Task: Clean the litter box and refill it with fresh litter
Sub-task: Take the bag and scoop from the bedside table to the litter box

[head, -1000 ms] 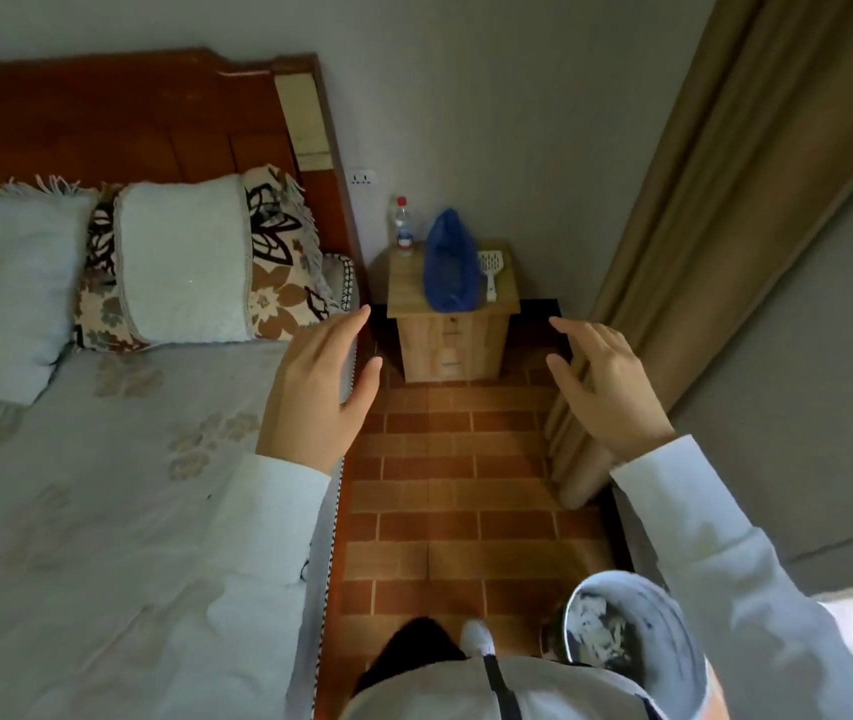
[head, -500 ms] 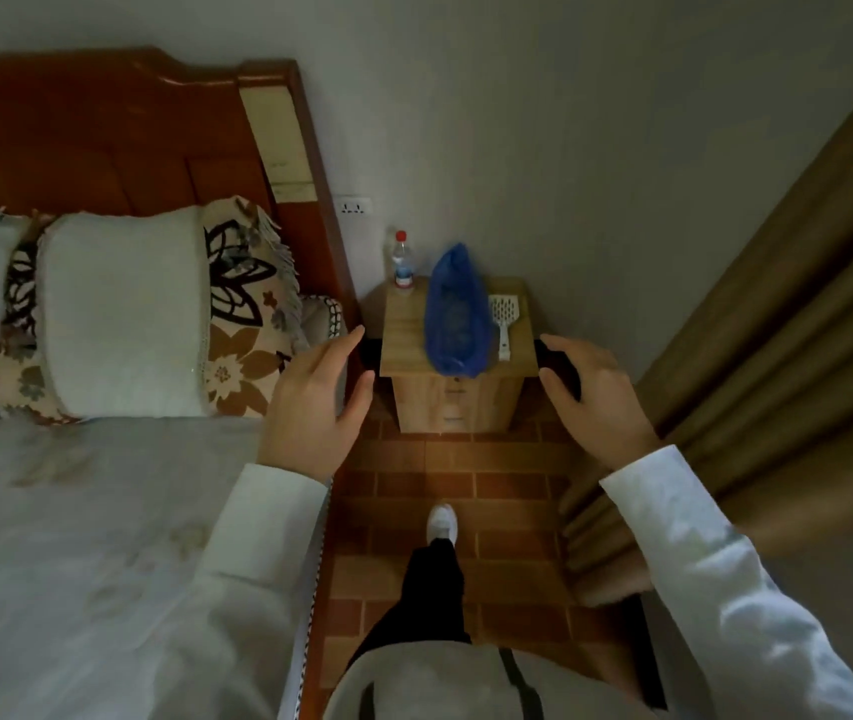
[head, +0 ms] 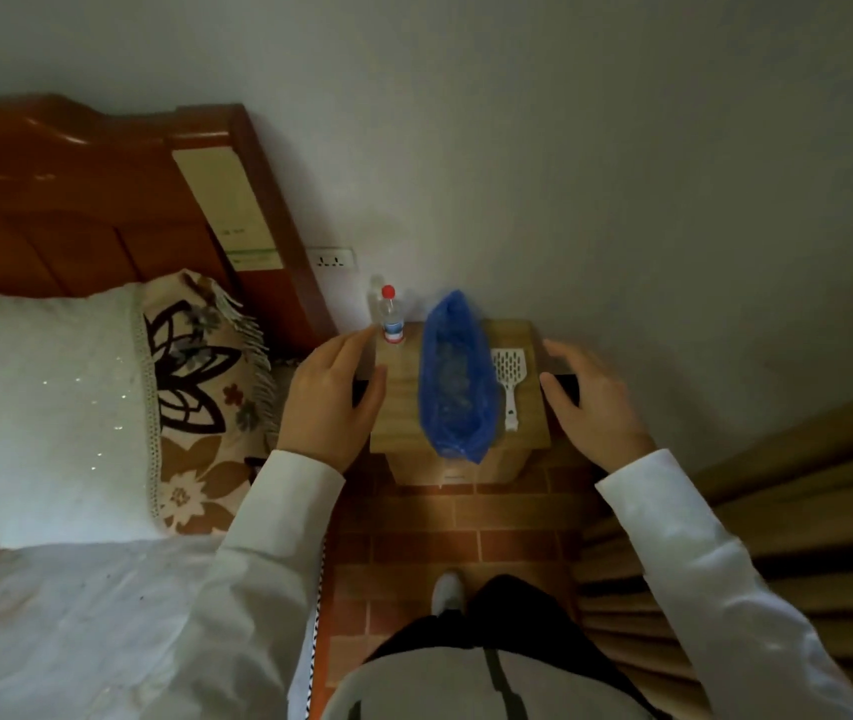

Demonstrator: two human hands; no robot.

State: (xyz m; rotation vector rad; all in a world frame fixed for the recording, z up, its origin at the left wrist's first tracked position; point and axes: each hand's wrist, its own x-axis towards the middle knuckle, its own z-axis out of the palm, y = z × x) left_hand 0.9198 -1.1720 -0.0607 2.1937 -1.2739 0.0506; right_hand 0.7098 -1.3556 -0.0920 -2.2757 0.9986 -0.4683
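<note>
A small wooden nightstand (head: 398, 413) stands against the wall ahead. On it lie a blue plastic bag (head: 455, 376) with pale contents and, to its right, a white slotted litter scoop (head: 509, 376). A clear water bottle with a red cap (head: 390, 317) stands at the back left corner. My left hand (head: 328, 397) hovers by the nightstand's left side, fingers straight, holding nothing. My right hand (head: 593, 402) hovers at the right side, fingers relaxed and apart, also holding nothing. No litter box is in view.
A bed (head: 76, 615) with a wooden headboard (head: 76, 200) and pillows (head: 50, 407) fills the left. Brown curtains (head: 777, 511) hang on the right. Brick-patterned floor (head: 440, 532) runs between them, with my foot (head: 448, 589) on it. A wall socket (head: 333, 258) sits above the nightstand.
I have walked up to the nightstand, so it is much closer. Both hands now flank its top. The round container seen low on the floor earlier is out of view.
</note>
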